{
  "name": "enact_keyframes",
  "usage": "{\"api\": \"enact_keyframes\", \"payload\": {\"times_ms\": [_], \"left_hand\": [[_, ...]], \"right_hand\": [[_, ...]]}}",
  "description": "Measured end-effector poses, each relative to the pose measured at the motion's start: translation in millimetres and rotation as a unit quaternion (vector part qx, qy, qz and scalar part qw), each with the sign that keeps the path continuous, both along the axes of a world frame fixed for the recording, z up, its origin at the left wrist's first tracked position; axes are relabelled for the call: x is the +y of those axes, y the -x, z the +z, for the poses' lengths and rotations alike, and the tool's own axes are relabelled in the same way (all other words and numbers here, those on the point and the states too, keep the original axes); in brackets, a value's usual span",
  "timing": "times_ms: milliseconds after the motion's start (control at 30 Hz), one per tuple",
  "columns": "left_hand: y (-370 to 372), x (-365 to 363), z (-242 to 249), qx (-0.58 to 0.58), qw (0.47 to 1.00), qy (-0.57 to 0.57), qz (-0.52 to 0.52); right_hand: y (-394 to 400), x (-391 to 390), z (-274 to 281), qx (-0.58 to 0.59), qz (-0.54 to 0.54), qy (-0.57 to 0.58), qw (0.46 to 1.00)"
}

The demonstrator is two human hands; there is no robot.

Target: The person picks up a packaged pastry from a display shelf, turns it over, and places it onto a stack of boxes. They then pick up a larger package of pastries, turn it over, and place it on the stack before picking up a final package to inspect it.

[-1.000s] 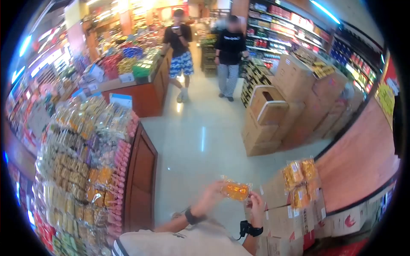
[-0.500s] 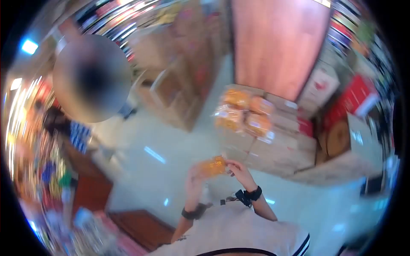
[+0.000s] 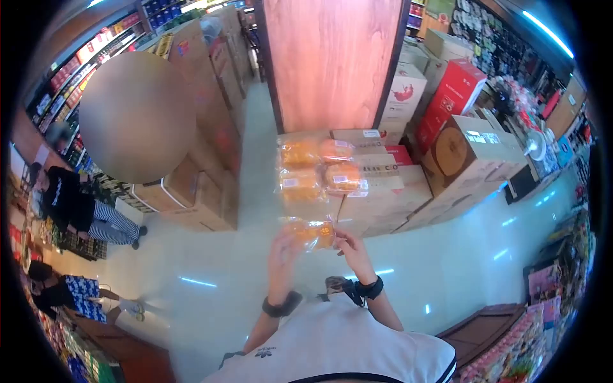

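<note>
Two-handed handling of a clear-wrapped orange packet (image 3: 314, 234) at the near left edge of a low carton stack (image 3: 383, 205), with four similar packages (image 3: 300, 182) on top at the left. At the packet's right end, right hand (image 3: 356, 254) nearly closed, in a light pinch between thumb and fingers; at its left end, left hand (image 3: 279, 254), blurred, with degree of opening and firmness of grip impossible to tell. Contact between packet and carton stack likewise impossible to tell. For sound handling, in all likelihood: support both ends evenly, keep the contents level, and pinch the film seams rather than press the middle, to avoid crushing or a slip of the slick wrapper. Slow the left hand to match the right, and keep both wrists, each with a black band (image 3: 369, 288), away from the packages on the stack. Relative to the view half a second earlier: packet now in overlap with the near edge of the stack, formerly off its near left corner against the floor; wood-grain panel (image 3: 332, 64) now more squarely beyond the stack; view turned rightward, with less blur over the cartons.
</note>
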State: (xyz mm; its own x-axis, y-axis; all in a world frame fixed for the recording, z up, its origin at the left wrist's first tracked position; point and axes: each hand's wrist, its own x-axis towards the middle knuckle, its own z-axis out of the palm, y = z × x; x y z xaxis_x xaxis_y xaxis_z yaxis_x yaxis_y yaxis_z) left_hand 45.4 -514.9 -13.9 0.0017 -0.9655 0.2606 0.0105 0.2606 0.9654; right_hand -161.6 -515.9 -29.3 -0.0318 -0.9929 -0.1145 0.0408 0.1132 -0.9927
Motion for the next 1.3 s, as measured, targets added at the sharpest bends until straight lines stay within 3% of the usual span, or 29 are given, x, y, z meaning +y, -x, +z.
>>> {"api": "enact_keyframes", "payload": {"times_ms": [200, 400, 500, 600, 733, 800, 933, 1033, 1133, 1233, 1300], "left_hand": [[9.0, -7.9, -3.9, 0.094, 0.989, -0.104, -0.05], [22.0, -55.5, 4.2, 0.004, 0.998, -0.025, -0.051], [33.1, -90.5, 8.4, 0.029, 0.997, -0.016, -0.063], [45.5, -133.7, 28.1, -0.128, 0.988, 0.036, -0.079], [78.0, -196.3, 58.2, -0.218, 0.965, 0.078, -0.12], [91.6, -227.3, 55.4, -0.237, 0.963, 0.027, -0.128], [119.4, -271.4, 40.0, -0.15, 0.982, -0.024, -0.111], [127.4, -292.1, 29.6, -0.242, 0.966, -0.011, -0.091], [135.8, -304.2, 22.1, -0.172, 0.968, -0.158, -0.095], [138.1, -311.3, 22.4, -0.303, 0.952, -0.037, -0.036], [141.1, -309.2, 27.6, -0.306, 0.95, -0.058, -0.026]], "right_hand": [[5.2, 7.1, 14.3, 0.003, -0.073, -0.036, 0.997], [18.5, -40.9, 24.0, 0.019, -0.08, -0.021, 0.996], [32.2, -79.9, 22.2, 0.027, -0.062, -0.016, 0.998], [56.8, -127.0, 19.5, 0.026, -0.045, -0.006, 0.999], [86.0, -193.2, 19.9, 0.023, -0.04, 0.029, 0.999], [105.0, -224.9, 10.0, 0.02, -0.007, 0.039, 0.999], [125.0, -270.3, 5.3, 0.012, -0.001, 0.021, 1.0], [142.1, -295.2, -1.5, 0.001, 0.018, 0.003, 1.0], [151.9, -311.3, -13.6, 0.001, 0.046, -0.037, 0.998], [157.6, -319.4, -23.4, 0.033, 0.076, -0.077, 0.994], [161.8, -321.3, -29.1, 0.047, 0.091, -0.067, 0.992]]}}
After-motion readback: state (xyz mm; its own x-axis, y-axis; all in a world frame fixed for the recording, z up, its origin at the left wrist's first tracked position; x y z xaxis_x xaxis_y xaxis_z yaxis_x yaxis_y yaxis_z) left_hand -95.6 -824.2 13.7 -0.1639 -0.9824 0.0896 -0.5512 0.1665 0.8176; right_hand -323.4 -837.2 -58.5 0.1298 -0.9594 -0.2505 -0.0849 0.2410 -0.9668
